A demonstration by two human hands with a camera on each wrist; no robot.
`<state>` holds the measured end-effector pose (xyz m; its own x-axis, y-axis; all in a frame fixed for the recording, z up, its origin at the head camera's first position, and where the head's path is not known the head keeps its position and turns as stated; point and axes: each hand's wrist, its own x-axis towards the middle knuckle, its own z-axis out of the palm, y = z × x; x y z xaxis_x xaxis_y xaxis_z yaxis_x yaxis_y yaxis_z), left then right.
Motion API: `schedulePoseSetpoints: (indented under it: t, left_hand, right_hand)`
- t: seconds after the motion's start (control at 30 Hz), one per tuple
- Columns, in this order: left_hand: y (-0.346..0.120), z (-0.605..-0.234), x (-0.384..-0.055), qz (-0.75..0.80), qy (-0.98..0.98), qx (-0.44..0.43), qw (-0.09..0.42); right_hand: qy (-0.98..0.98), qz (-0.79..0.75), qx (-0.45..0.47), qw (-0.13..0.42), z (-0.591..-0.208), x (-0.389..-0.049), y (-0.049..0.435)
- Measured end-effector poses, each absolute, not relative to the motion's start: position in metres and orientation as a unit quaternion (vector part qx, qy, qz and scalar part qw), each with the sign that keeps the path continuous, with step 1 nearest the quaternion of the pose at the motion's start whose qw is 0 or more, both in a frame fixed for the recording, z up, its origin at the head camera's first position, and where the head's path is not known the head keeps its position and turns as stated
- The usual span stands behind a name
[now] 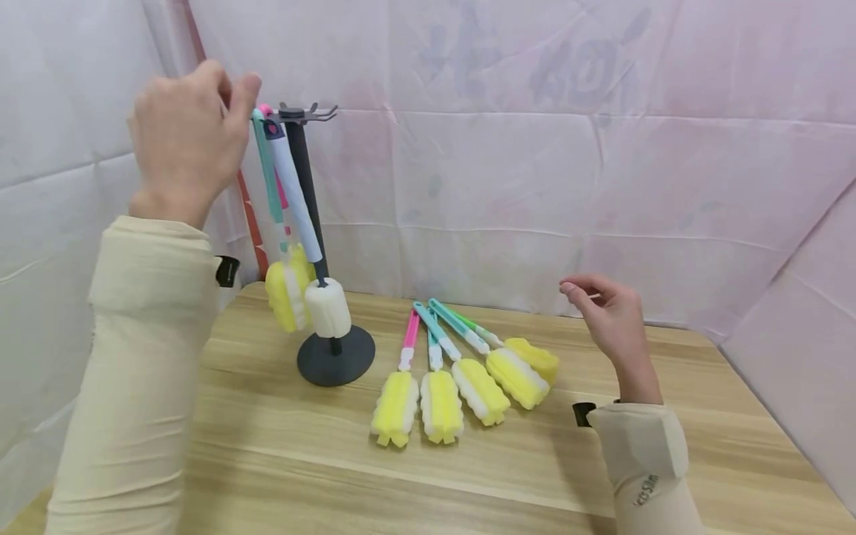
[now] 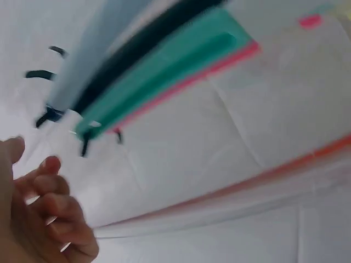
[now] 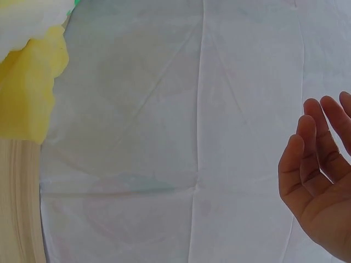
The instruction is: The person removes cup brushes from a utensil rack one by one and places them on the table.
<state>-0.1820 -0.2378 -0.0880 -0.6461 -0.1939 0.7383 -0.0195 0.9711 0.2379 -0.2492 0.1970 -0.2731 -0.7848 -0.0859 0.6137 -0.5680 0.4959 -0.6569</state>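
My left hand (image 1: 187,137) is raised beside the hooks of a black stand (image 1: 304,160). In the left wrist view its loosely curled fingers hold nothing and sit apart from the hung brushes. A sponge brush with a teal handle (image 2: 170,71) hangs from a hook, a pink-handled brush (image 1: 281,195) partly hidden behind it. Alongside hangs a light blue-handled brush (image 1: 294,197) with a white sponge head (image 1: 328,308). My right hand (image 1: 611,316) hovers over the table's right side, fingers relaxed around nothing; several yellow-and-white sponge brushes (image 1: 441,407) lie to its left.
The stand's round black base (image 1: 357,357) rests on the wooden table (image 1: 287,461). Among the lying brushes are pink (image 1: 409,331), teal and green handles. Bare hooks (image 1: 324,114) stick out on the stand's right. Pale cloth (image 1: 481,186) hangs behind and at both sides.
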Motion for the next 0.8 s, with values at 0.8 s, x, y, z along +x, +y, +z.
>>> schedulePoseSetpoints:
  t: [0.8]
  left_hand:
    - [-0.200, -0.101, -0.203, 0.012, -0.903, 0.092, 0.421]
  right_hand:
    - [-0.813, 0.479, 0.205, 0.260, -0.276, -0.249, 0.197]
